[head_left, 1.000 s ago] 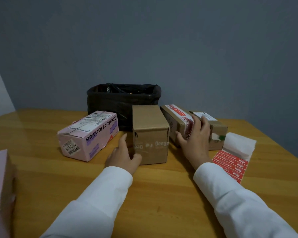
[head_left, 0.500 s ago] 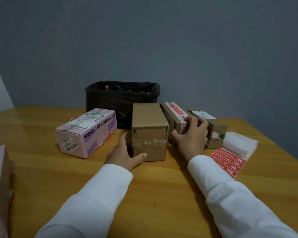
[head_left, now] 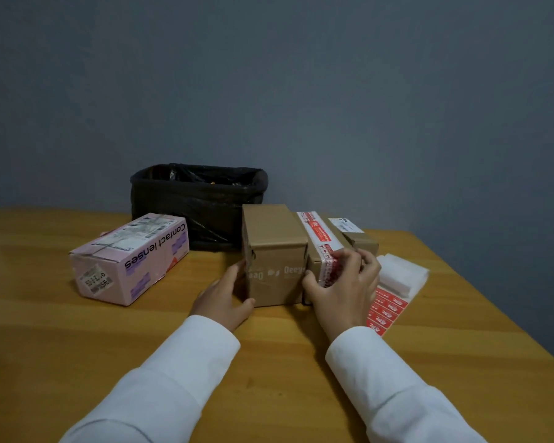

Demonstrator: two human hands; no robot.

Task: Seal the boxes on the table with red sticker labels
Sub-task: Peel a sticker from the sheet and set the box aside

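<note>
Since a second earlier, the right hand (head_left: 339,282) had slid down the taped box (head_left: 317,247) at one o'clock, gripping its sticker-wrapped end; the left hand (head_left: 224,295) lay open against the brown box (head_left: 274,251); sealing looked nearly finished.

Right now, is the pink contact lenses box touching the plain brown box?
No, the pink contact lenses box lies apart to the left of the plain brown box, with bare table between them.

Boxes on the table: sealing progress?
Done: none clearly. In hand: right hand grips the brown box with the red-and-white label; left hand steadies the plain brown box. Left: that box and the pink contact lenses box show no red sticker; the sheet holds more.
</note>
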